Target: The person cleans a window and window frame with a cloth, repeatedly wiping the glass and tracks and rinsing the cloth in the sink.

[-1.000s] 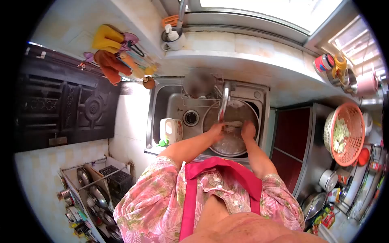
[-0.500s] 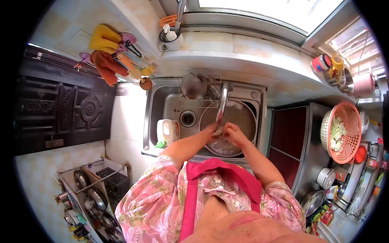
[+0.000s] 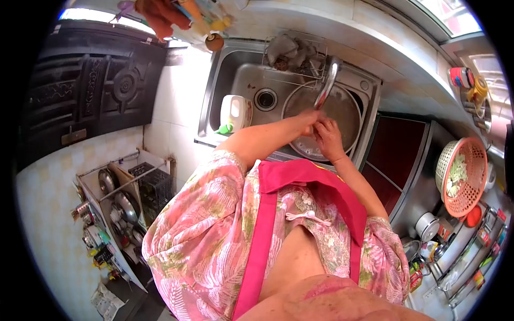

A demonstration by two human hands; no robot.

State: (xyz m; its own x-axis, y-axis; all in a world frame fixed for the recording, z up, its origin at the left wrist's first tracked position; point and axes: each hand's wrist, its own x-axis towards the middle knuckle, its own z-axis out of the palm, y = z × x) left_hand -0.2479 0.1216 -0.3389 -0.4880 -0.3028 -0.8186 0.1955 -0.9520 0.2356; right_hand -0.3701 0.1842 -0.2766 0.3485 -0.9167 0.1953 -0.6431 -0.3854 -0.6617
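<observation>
My left hand [image 3: 308, 121] and my right hand [image 3: 328, 138] meet just below the faucet [image 3: 329, 85], over a round basin [image 3: 348, 109] of cloudy water in the right-hand sink bowl. The left hand is smeared by motion, and its fingers are hard to make out. The right hand's fingers are bent in against the left hand; whatever lies between them is hidden. Both hands are above the basin's near half, where some foam shows on the water.
Left of the basin are the sink drain [image 3: 266, 99] and a white jug [image 3: 232, 111] with a green cap. A wire rack [image 3: 266, 60] holding a grey cloth-like bundle [image 3: 284, 51] sits behind. At right stands a colander [image 3: 471, 187] of chopped pale vegetable.
The camera view has tilted and shifted, so the sink appears higher and farther right. My hands stay together under the faucet; the left hand is now blurred and the pale thing between them no longer shows.
</observation>
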